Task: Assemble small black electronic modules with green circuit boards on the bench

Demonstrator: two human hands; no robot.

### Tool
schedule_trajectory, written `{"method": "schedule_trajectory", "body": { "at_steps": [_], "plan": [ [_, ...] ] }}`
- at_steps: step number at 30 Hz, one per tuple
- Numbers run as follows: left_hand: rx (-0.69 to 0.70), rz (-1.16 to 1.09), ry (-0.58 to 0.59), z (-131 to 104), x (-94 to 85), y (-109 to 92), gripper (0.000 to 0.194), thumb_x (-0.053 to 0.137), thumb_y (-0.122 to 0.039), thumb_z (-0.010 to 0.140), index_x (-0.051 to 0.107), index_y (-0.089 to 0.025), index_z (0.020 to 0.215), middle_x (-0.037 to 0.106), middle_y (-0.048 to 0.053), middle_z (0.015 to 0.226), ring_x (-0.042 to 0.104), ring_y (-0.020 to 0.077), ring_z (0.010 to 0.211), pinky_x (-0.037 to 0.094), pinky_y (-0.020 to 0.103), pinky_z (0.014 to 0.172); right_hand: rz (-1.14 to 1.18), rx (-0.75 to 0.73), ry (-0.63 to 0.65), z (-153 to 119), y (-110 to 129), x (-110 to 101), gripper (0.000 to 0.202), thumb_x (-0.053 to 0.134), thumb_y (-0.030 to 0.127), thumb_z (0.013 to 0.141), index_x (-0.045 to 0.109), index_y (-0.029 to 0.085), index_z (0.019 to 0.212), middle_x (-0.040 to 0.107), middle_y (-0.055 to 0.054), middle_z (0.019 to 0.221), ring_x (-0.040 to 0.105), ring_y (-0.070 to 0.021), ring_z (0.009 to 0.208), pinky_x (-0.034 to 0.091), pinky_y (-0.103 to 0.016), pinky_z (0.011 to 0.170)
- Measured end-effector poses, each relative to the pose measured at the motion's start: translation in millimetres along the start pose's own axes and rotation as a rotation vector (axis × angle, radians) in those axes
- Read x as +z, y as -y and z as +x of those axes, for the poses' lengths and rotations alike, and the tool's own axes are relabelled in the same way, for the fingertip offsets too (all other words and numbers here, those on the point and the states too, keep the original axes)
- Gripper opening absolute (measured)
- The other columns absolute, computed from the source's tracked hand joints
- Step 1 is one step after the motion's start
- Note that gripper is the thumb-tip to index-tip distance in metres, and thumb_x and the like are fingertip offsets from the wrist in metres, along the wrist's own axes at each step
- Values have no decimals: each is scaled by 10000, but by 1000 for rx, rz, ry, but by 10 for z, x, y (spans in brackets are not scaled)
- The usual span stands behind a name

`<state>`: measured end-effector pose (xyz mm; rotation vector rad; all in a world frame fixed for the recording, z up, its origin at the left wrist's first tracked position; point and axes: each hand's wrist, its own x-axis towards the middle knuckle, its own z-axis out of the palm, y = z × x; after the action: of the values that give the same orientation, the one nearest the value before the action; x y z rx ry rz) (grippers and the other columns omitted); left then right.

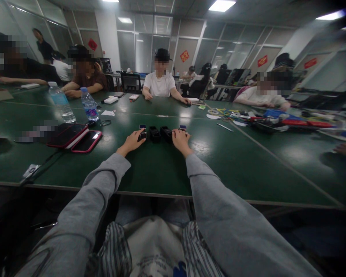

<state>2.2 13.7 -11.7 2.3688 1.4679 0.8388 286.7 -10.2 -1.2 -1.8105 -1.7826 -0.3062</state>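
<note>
My left hand (132, 141) reaches over the dark green table (155, 169), its thumb and fingers around a small dark device with a little lit screen (142, 127). To the right, my right hand (182, 141) has its fingers bent over a similar small device with a screen (183, 127). Its lower part is hidden by my fingers. Between my hands two black boxy objects stand side by side, a left one (155, 134) and a right one (165, 132). My right fingertips are close to the right one; whether they touch it I cannot tell.
Left of my arms lie a pink-edged phone (87, 141), a dark tablet-like case (67, 134) and two water bottles (90, 105). A white pen (225, 127) lies to the right, before a pile of cables and tools (282, 119). Several people sit around the table.
</note>
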Motion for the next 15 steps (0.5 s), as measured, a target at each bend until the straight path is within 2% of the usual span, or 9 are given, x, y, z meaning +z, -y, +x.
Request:
{"method": "schedule_trajectory", "body": {
  "at_steps": [7,15],
  "plan": [
    [15,-1,8,7,2,12,658,474,-533,887,316,-299,1481,472,124,1424,460,322,1297,390,513,1036,-11,-11,29,10,7,18,354,294,321,999,594,192,1135,637,-139,1104,499,-287,1048,256,-460,922],
    [-4,-40,-1,8,-7,8,628,454,-555,891,352,-310,1460,493,101,1414,468,298,1293,378,504,1053,27,-33,-8,10,-2,28,325,332,303,980,588,216,1161,627,-118,1123,481,-284,1083,245,-452,927]
  ]
}}
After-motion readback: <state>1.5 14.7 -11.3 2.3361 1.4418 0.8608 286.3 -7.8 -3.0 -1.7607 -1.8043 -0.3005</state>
